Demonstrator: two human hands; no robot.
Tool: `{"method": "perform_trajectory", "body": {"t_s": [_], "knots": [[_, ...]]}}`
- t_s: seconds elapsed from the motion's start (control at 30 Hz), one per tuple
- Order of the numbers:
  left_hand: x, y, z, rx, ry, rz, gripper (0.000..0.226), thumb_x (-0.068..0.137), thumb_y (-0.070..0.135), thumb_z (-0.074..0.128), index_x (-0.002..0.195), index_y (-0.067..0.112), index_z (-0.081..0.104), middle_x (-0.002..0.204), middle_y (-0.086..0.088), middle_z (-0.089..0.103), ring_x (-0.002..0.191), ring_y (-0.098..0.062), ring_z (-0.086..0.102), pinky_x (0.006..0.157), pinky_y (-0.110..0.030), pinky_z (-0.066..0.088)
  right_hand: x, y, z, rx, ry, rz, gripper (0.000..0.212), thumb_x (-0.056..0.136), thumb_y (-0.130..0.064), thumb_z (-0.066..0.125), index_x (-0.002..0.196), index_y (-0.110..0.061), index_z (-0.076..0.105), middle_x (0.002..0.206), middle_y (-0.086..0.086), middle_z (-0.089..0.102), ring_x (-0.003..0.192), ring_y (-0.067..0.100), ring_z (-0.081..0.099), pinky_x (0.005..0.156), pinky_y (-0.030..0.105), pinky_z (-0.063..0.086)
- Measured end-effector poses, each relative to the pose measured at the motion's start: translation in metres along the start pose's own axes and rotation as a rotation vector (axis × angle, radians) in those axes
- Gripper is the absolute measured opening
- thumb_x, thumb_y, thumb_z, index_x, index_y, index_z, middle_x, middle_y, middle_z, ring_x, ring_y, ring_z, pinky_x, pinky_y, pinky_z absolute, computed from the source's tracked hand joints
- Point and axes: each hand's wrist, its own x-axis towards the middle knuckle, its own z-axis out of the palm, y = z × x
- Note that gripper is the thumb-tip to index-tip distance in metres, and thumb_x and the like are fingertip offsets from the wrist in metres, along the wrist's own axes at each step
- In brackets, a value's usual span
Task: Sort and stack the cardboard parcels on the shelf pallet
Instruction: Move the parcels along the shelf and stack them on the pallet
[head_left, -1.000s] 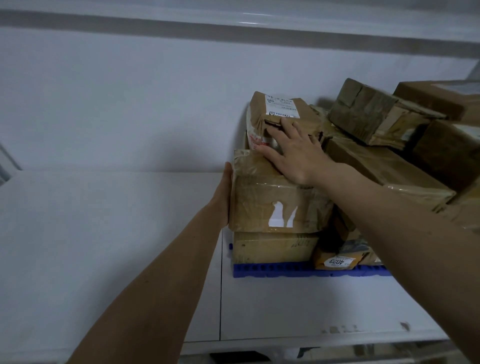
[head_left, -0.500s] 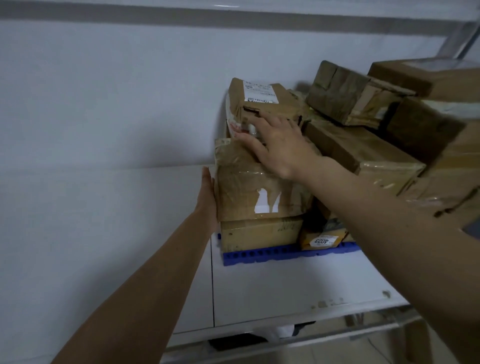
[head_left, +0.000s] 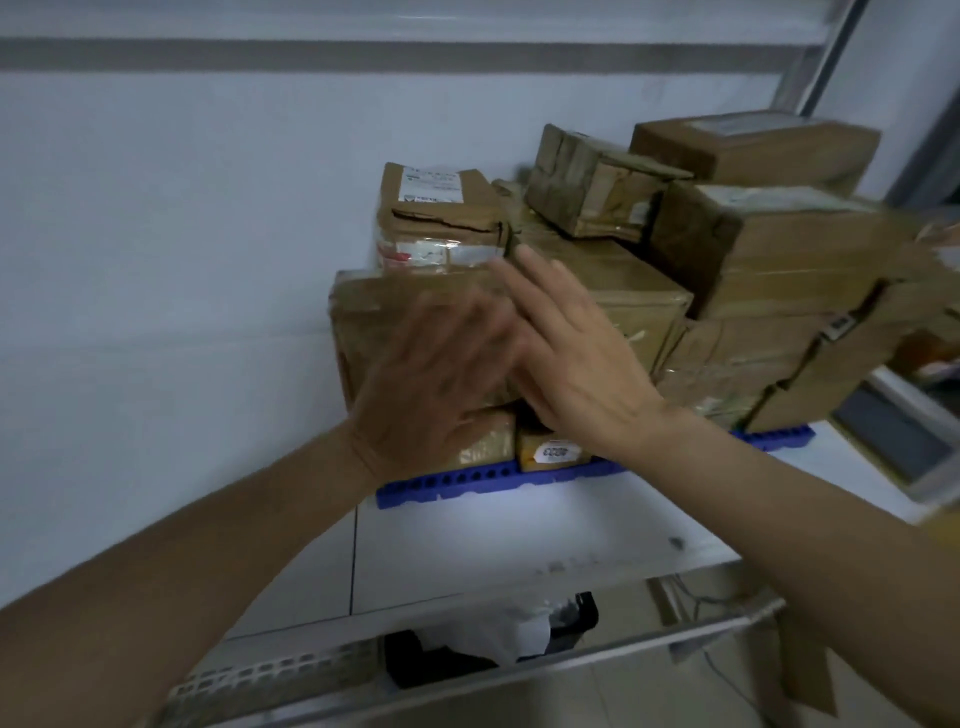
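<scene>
Head: both hands (head_left: 514, 374) flat (left blurred).

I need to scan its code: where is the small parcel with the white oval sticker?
In the head view, the small parcel sits low on the blue pallet at its front edge, just under the right hand.

Dim, bluish light here; the left hand (head_left: 436, 379) smears with motion blur, the parcels (head_left: 779, 244) at right streak, and edges bow from the wide lens.
</scene>
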Motion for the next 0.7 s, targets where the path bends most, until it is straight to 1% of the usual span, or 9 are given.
{"method": "perform_trajectory", "body": {"t_s": [0.07,0.1,0.2,0.27,0.33,0.4,0.47,0.53,0.7], "knots": [[0.007,0.022,0.015,0.123,-0.009,0.174,0.064,0.099,0.050,0.043,0.149,0.021,0.015,0.160,-0.004,-0.008,0.147,-0.024,-0.004,0.116,-0.051,0.015,-0.037,0.016,-0.006,-0.093,0.024,0.033,0.060,0.094,-0.022,0.057,0.144,0.001,0.033,0.153,0.023,0.024,0.144,0.039,0.015,0.116,0.053,0.018],[0.012,0.030,0.021,0.141,-0.001,0.217,0.058,0.099,0.045,0.047,0.145,0.023,0.021,0.159,-0.005,-0.004,0.147,-0.025,-0.003,0.115,-0.052,0.018,-0.057,0.022,-0.007,-0.131,0.008,0.061,0.063,0.094,-0.022,0.058,0.145,0.002,0.030,0.154,0.024,0.021,0.144,0.039,0.014,0.116,0.054,0.019],[0.028,0.043,0.040,0.201,-0.052,0.254,0.063,0.092,0.043,0.055,0.144,0.024,0.025,0.152,-0.008,0.019,0.144,-0.029,0.014,0.111,-0.056,0.021,-0.101,0.037,-0.002,-0.200,-0.059,0.165,0.076,0.091,-0.025,0.061,0.147,0.000,0.018,0.155,0.023,0.016,0.144,0.039,0.011,0.116,0.055,0.019],[0.032,0.043,0.050,0.303,-0.126,0.259,0.083,0.081,0.059,0.059,0.145,0.024,0.020,0.150,-0.010,0.019,0.139,-0.031,0.020,0.111,-0.060,0.014,-0.111,0.044,0.005,-0.226,-0.094,0.212,0.082,0.089,-0.035,0.058,0.148,0.000,0.013,0.155,0.023,0.013,0.144,0.040,0.009,0.116,0.054,0.017],[0.034,0.040,0.055,0.359,-0.161,0.225,0.079,0.083,0.059,0.050,0.146,0.023,0.018,0.150,-0.011,0.017,0.138,-0.031,0.020,0.109,-0.066,0.016,-0.112,0.049,0.013,-0.269,-0.123,0.240,0.091,0.084,-0.041,0.062,0.148,0.000,0.012,0.155,0.022,0.011,0.144,0.039,0.008,0.116,0.054,0.016],[0.034,0.036,0.060,0.327,-0.150,0.162,0.055,0.095,0.045,0.031,0.144,0.023,0.022,0.149,-0.010,0.020,0.141,-0.032,0.014,0.104,-0.068,0.023,-0.110,0.052,0.022,-0.303,-0.139,0.253,0.100,0.079,-0.042,0.070,0.149,-0.002,0.011,0.155,0.020,0.008,0.144,0.039,0.008,0.116,0.054,0.016],[0.032,0.031,0.065,0.316,-0.158,0.126,0.043,0.102,0.035,0.019,0.144,0.024,0.022,0.149,-0.009,0.019,0.146,-0.032,-0.005,0.105,-0.068,0.022,-0.106,0.054,0.032,-0.326,-0.134,0.250,0.103,0.076,-0.042,0.074,0.149,-0.005,0.011,0.155,0.018,0.008,0.143,0.039,0.009,0.115,0.055,0.016],[0.029,0.028,0.070,0.332,-0.174,0.121,0.044,0.103,0.031,0.018,0.146,0.025,0.019,0.150,-0.009,0.016,0.145,-0.031,-0.016,0.109,-0.067,0.018,-0.103,0.056,0.040,-0.345,-0.115,0.245,0.103,0.075,-0.039,0.076,0.150,-0.008,0.012,0.155,0.018,0.011,0.143,0.040,0.010,0.115,0.056,0.014],[0.029,0.033,0.076,0.328,-0.181,0.103,0.049,0.101,0.038,0.031,0.147,0.024,0.019,0.150,-0.009,0.016,0.145,-0.033,-0.014,0.110,-0.064,0.019,-0.104,0.060,0.052,-0.369,-0.081,0.230,0.102,0.077,-0.035,0.074,0.151,-0.011,0.008,0.156,0.015,0.012,0.143,0.037,0.010,0.114,0.058,0.010]]}}
